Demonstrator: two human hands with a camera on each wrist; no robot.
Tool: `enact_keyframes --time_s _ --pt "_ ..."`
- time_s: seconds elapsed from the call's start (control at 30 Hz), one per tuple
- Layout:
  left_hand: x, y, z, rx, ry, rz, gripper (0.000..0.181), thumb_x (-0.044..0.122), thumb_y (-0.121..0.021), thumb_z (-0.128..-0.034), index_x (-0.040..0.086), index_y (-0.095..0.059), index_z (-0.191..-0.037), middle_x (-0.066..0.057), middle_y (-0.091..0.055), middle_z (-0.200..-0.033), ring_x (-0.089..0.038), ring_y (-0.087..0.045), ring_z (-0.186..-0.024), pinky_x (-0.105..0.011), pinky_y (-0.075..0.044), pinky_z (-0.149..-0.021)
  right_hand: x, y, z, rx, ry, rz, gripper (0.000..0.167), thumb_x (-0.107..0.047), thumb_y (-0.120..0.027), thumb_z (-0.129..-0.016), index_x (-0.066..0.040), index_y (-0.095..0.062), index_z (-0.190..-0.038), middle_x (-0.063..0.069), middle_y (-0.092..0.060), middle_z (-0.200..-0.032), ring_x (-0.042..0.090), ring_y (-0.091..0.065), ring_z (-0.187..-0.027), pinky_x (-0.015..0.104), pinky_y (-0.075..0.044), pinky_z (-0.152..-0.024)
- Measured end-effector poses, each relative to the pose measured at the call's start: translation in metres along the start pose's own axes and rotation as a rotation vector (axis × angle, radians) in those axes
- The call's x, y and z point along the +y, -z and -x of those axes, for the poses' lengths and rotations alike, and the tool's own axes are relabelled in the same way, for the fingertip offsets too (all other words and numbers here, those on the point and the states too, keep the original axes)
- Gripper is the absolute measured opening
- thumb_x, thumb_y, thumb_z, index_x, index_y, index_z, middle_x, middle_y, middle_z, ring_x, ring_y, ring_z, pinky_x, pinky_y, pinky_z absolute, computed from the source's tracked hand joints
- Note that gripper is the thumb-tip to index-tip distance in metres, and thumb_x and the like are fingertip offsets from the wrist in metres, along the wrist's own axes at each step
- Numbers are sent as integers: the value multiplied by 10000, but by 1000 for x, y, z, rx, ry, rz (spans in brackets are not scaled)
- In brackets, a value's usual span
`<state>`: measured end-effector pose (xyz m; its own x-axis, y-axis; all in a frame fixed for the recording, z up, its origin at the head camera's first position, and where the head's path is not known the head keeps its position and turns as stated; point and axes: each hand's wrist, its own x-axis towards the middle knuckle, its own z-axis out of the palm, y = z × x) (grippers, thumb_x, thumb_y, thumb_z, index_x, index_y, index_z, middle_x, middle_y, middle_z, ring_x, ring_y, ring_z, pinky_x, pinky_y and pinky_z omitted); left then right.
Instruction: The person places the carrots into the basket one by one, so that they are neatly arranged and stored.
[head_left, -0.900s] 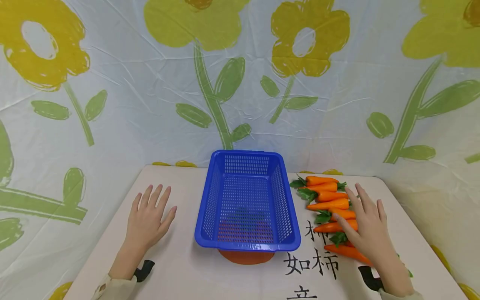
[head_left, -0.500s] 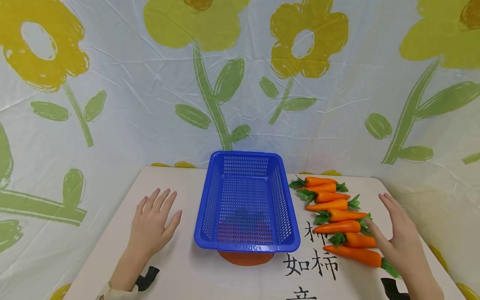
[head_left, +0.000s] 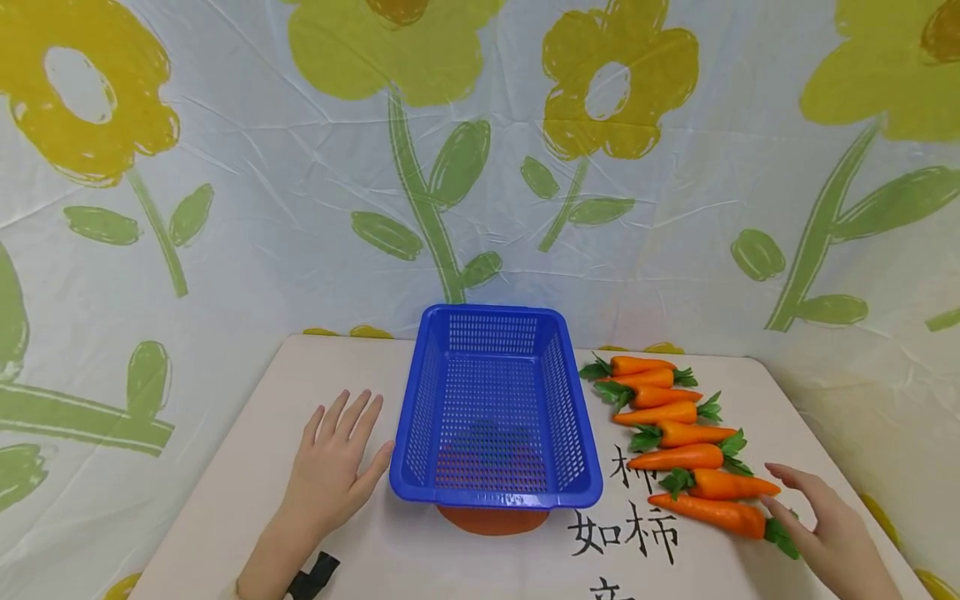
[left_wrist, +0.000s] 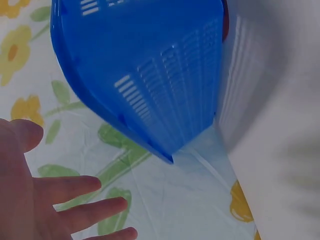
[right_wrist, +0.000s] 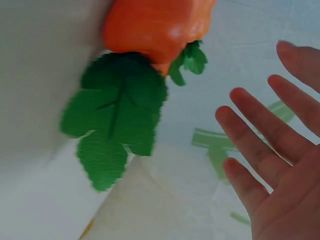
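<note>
Left hand (head_left: pixel 333 471) hung just beside basket (head_left: pixel 495 500), fingers spread. Right hand (head_left: pixel 840 533) hung near leaves (head_left: pixel 782 540) of nearest carrot (head_left: pixel 716 514), fingers apart. Carrots (head_left: pixel 678 457) lay in row on table (head_left: pixel 258 442), right of basket.

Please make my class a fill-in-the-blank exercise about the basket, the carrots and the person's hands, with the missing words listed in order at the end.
1. The basket on the table is coloured ____.
2. From the person's viewpoint, the carrots lie to the ____ of the basket.
3. The leaves on the carrots are coloured ____.
4. Of the two hands, the one nearer the carrots is the ____ one.

Missing words: blue; right; green; right.
</note>
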<state>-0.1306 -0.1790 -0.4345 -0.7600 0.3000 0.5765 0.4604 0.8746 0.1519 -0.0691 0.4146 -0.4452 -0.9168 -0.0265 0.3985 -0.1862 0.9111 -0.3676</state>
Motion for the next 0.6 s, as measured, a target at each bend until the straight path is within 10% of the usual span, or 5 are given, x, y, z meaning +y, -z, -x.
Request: enact_keyframes --time_s 0.07,0.3,0.6 --pt "6 -2 0 -22 -1 3 606 443 -491 -982 20 -529 -1414 -199 -527 -1421 -454 -400 -1352 -662 -267 -1085 4 -2 5 -69 -47 43 458 -160 -812 -820 22 -618 -1193 237 -651 -1076 375 -575 -931 142 -457 -727" --pt "24 -12 4 -129 14 25 697 487 -516 -969 13 -448 -1475 -183 -439 -1508 -421 -319 -1421 -637 -235 -1127 23 -14 15 -131 7 61 567 -166 -940 -588 -46 -689 -1082 112 -671 -1020 -7 -522 -858 207 -466 -638" --pt "35 -32 6 -223 9 59 897 608 -557 -913 -28 -354 -1513 -149 -240 -1621 -394 -195 -1480 -631 -227 -1140 19 -25 15 -225 -18 54 515 -134 -922 -606 -48 -707 -1066 131 -679 -1060 297 -604 -882 327 -524 -683"
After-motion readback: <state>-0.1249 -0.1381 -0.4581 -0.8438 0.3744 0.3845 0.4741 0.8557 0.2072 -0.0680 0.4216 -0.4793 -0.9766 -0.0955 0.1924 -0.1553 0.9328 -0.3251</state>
